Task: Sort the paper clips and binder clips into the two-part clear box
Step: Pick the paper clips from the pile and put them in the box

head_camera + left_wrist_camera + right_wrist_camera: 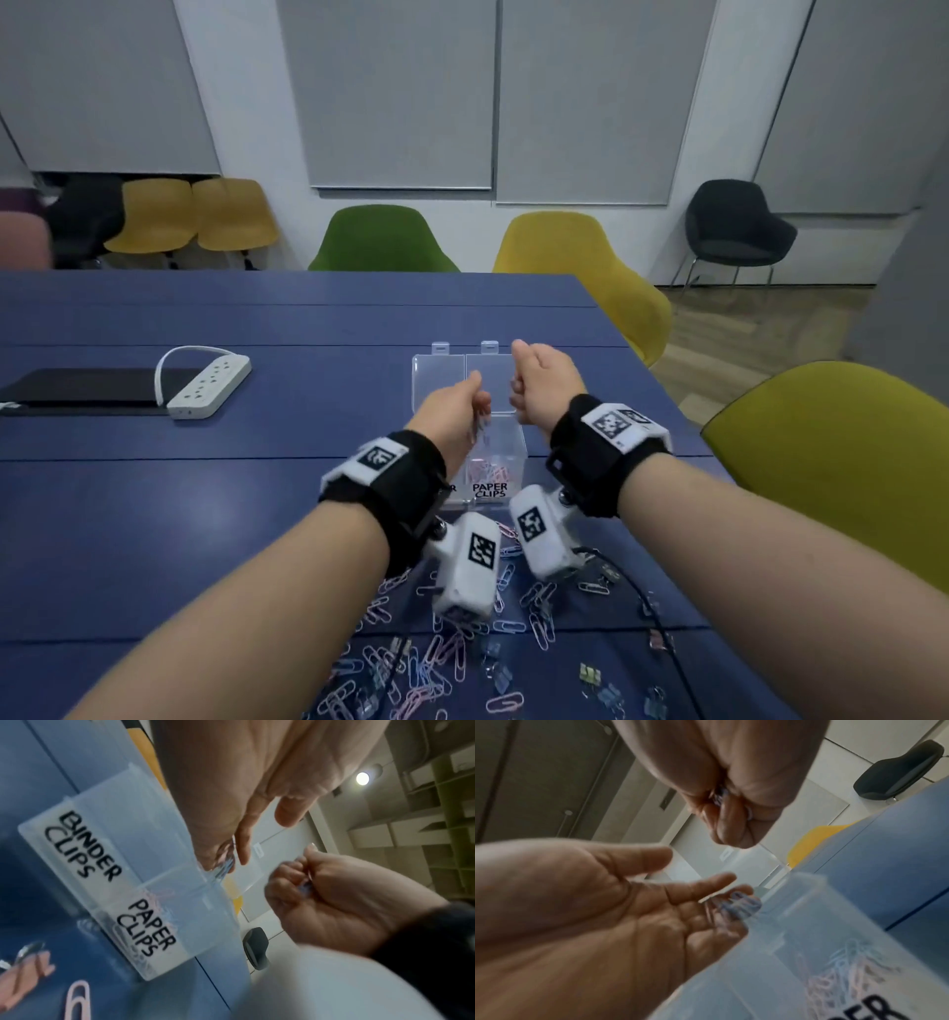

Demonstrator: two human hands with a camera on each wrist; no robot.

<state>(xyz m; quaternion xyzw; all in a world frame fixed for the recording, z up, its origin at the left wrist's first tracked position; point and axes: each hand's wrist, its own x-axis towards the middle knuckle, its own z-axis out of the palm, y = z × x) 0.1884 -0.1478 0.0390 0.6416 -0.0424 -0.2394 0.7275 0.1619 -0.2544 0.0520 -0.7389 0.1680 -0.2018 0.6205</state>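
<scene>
Spilling wire paper clips (739, 902) off flat left hand (454, 411) into clear box (506, 452); right hand (544, 385) fisted round clips.

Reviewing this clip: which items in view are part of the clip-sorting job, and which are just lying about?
Part of the job:
- two-part clear box, lids open
- paper clips and binder clips loose on the table
- left hand tipping paper clips in
- right hand gripping more clips

Lying about:
- power strip
- black tablet
- chairs
</scene>
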